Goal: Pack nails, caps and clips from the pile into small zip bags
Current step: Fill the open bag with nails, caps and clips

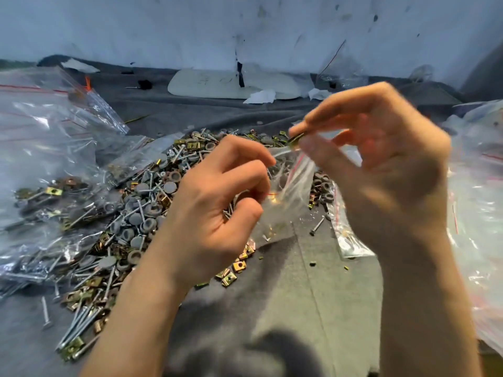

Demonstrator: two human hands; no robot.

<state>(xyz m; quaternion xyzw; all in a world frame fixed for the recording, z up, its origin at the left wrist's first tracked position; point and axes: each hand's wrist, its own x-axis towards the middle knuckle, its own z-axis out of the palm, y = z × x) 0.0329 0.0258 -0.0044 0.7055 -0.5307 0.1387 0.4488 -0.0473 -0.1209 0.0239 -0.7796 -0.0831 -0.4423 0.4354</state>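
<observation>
Left hand [217, 202] grips blurred bag [285, 205], right hand [386, 172] pinches half-hidden clip [296, 138].

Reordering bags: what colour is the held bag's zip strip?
Red zip strip, clearest in head view.

A scuffed white wall [163, 28] backs a grey cloth [299, 295] surface; a pale slab [206, 84] lies along its foot.
</observation>
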